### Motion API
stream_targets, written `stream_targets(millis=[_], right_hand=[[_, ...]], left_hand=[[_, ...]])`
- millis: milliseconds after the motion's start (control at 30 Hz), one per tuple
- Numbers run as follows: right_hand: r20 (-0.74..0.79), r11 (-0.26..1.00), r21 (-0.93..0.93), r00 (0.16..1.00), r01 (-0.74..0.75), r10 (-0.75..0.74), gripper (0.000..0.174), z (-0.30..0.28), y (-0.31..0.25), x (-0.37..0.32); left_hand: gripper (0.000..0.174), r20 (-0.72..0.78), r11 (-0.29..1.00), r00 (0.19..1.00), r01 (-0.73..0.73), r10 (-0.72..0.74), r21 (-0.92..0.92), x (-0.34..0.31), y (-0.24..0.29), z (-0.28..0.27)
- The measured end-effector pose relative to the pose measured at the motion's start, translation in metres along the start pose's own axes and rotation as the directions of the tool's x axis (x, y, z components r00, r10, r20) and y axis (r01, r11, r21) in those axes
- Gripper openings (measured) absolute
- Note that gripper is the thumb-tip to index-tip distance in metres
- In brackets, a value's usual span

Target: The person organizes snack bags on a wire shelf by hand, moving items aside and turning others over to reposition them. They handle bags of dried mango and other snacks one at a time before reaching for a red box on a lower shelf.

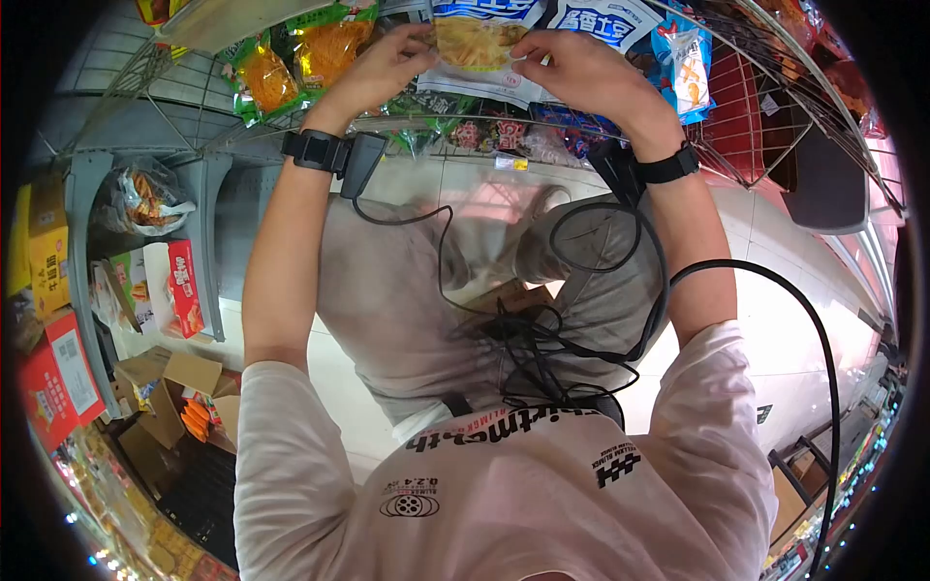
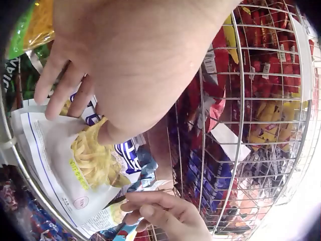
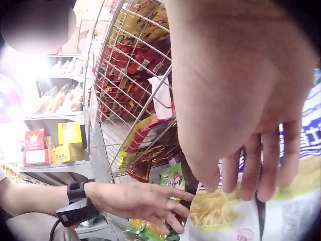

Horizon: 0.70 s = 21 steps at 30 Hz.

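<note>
**Little hold, much to snag on**

The white bag [image 1: 475, 50], with yellow strips pictured on its front, is seen at the top centre of the head view, between the two hands, among other packets in a wire rack [image 2: 242, 75]. Beside it, at the lower right of the right wrist view, a second white bag [image 3: 296, 216] is crowded close.

The left hand [image 1: 407, 60] is held at the bag's left side, its fingers loosely spread, the thumb laid over the printed front. The right hand [image 1: 586, 73] is held at the opposite side, its fingers lowered side by side; no firm pinch can be made out, and whether the edge is gripped cannot be told.

With so light a hold, the bag could be let slip or tilted if it were lifted by one side only. Its slick film could be dragged against the neighbouring bag, and that bag pulled askew. The lower edge could be caught on the wire rim [image 2: 8, 144] and creased or torn if force were used. A further snag is offered by the black cable [image 1: 736, 263], looped at the right of the head view, should the right arm be stretched far.
</note>
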State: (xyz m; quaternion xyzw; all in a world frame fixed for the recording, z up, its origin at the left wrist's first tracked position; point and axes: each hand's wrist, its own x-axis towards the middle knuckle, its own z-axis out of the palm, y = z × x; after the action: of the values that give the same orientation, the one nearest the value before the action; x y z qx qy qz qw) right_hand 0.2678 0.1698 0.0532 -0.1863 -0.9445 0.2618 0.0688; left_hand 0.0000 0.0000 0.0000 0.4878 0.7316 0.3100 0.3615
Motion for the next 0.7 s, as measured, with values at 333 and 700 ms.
stream_targets(millis=[333,700], right_hand=[[-0.051,0.973,-0.191,0.992,-0.127,0.119,0.049,0.001,0.015,-0.008],[-0.050,0.976,-0.182,0.993,-0.115,0.108,0.051,0.001,0.001,-0.010]], left_hand=[[0.085,0.029,1.000,1.000,-0.007,0.006,0.020,-0.016,0.024,0.009],[0.079,0.045,0.988,0.996,-0.064,0.071,-0.141,-0.005,0.002,0.007]])
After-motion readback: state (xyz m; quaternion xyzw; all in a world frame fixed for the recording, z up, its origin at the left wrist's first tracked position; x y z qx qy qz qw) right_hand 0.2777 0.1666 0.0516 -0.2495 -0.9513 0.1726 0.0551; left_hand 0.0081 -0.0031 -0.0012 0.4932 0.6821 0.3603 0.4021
